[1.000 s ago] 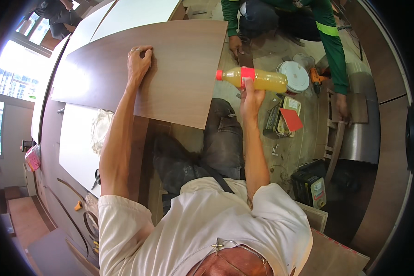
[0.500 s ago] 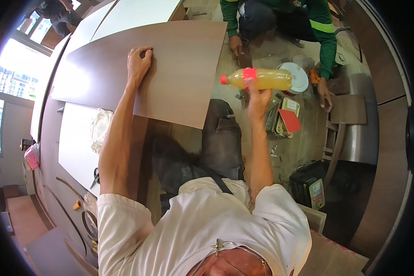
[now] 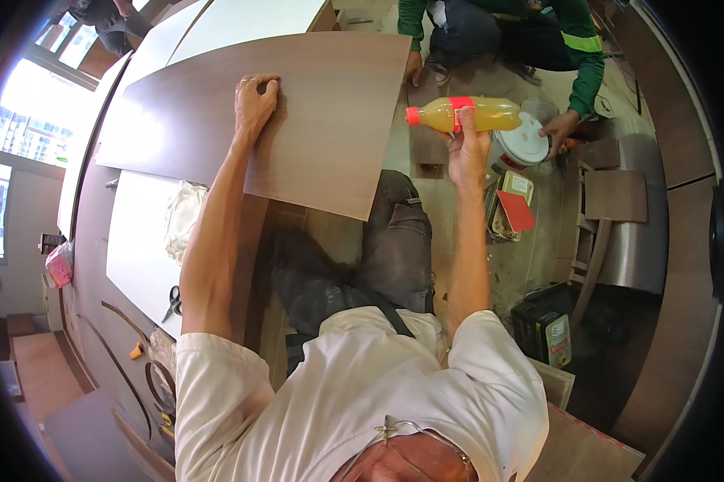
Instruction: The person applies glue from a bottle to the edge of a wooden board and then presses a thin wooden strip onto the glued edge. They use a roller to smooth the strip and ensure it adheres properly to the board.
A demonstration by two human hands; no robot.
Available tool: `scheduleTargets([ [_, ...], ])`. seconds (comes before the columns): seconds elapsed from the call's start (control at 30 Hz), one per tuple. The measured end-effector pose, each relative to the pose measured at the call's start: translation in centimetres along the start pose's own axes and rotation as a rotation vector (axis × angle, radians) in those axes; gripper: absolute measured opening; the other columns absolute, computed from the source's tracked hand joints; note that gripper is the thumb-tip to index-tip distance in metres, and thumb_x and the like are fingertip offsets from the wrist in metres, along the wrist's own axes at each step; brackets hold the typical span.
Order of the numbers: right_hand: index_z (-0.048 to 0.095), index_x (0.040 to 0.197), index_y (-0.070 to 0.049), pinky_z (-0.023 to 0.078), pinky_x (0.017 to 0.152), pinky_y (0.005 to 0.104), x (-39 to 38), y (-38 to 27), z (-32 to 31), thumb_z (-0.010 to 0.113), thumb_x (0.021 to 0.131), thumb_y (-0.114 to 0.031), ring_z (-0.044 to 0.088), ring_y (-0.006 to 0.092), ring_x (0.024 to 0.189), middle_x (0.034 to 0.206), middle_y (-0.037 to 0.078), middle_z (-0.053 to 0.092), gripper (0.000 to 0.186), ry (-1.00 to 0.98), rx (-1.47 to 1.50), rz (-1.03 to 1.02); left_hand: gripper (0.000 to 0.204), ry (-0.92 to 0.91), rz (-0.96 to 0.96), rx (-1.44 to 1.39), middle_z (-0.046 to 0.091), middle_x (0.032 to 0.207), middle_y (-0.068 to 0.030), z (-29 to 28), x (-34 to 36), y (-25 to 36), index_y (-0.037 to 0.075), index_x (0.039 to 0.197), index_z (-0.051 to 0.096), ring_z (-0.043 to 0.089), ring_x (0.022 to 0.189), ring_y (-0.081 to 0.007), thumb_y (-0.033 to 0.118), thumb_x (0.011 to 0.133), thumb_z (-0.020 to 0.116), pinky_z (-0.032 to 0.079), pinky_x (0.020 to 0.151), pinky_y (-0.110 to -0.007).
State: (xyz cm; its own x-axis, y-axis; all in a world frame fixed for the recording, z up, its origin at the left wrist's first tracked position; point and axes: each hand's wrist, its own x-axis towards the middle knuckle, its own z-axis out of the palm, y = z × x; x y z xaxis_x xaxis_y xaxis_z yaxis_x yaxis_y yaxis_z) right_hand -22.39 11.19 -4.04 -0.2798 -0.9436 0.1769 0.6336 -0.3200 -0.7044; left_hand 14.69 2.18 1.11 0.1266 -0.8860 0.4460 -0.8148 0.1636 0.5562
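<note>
Sideways, the orange bottle (image 3: 462,114) sits gripped in the right hand (image 3: 468,149), while the left hand (image 3: 254,100) presses flat on the brown panel (image 3: 330,120).

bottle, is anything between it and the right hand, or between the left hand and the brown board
Nothing visible. The right hand grips the orange drink bottle directly, held sideways in the air. The left hand lies flat on the brown board with nothing under it.

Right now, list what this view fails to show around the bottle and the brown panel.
Head view:
- bottle: middle covered by the right hand.
- brown panel: what supports it lies underneath, unseen.
- left hand: palm faces down.
- co-worker's hand: partly behind the white tub.
</note>
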Motion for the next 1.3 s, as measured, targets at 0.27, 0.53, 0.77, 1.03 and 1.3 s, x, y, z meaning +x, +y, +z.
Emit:
scheduleTargets([
  [0.27, 0.054, 0.118, -0.004, 0.06, 0.08, 0.0367, -2.2, 2.3, 0.9, 0.064, 0.097, -0.022, 0.067, 0.0187, 0.098, 0.109, 0.009, 0.065, 0.029, 0.044, 0.036, -0.053, 0.027, 0.01, 0.009, -0.004, 0.066, 0.116, -0.0161, 0.4, 0.0, -0.1, 0.008, 0.105, 0.076, 0.056, 0.116, -0.0329, 0.023, 0.088, 0.062, 0.043, 0.103, -0.041],
  [0.53, 0.051, 0.129, -0.006, 0.051, 0.088, 0.0343, -7.2, 4.0, 1.4, 0.06, 0.1, -0.019, 0.061, 0.0154, 0.106, 0.12, 0.007, 0.062, 0.034, 0.156, 0.033, -0.122, 0.028, -0.035, -0.037, 0.01, 0.065, 0.118, -0.0159, 0.3, -0.2, -0.4, 0.008, 0.106, 0.075, 0.056, 0.116, -0.0329, 0.025, 0.089, 0.061, 0.043, 0.102, -0.041],
  [0.77, 0.051, 0.125, -0.004, 0.053, 0.094, 0.0402, -4.2, 4.9, 0.7, 0.061, 0.099, -0.015, 0.059, 0.0191, 0.112, 0.122, 0.009, 0.059, 0.03, 0.13, 0.092, -0.084, 0.028, -0.01, 0.053, 0.057, 0.067, 0.115, -0.0177, 0.1, 0.8, -0.8, 0.007, 0.104, 0.076, 0.058, 0.114, -0.0337, 0.026, 0.089, 0.06, 0.044, 0.101, -0.042],
  [1.03, 0.055, 0.117, -0.003, 0.061, 0.08, 0.0391, -2.7, 1.3, -1.3, 0.061, 0.099, -0.025, 0.067, 0.0206, 0.096, 0.107, 0.009, 0.064, 0.029, 0.039, 0.062, -0.019, 0.029, 0.002, 0.017, 0.015, 0.067, 0.115, -0.0176, 0.2, 0.0, -0.1, 0.008, 0.104, 0.076, 0.059, 0.114, -0.0334, 0.026, 0.087, 0.061, 0.045, 0.101, -0.042],
  [1.3, 0.057, 0.114, -0.004, 0.062, 0.076, 0.0397, -0.9, 0.1, -0.2, 0.064, 0.097, -0.028, 0.068, 0.0194, 0.094, 0.103, 0.009, 0.066, 0.03, -0.004, -0.041, 0.001, 0.028, 0.031, 0.05, 0.059, 0.068, 0.11, -0.0166, 0.6, 0.1, -0.8, 0.007, 0.107, 0.075, 0.065, 0.098, -0.0282, 0.025, 0.091, 0.062, 0.05, 0.089, -0.038],
])
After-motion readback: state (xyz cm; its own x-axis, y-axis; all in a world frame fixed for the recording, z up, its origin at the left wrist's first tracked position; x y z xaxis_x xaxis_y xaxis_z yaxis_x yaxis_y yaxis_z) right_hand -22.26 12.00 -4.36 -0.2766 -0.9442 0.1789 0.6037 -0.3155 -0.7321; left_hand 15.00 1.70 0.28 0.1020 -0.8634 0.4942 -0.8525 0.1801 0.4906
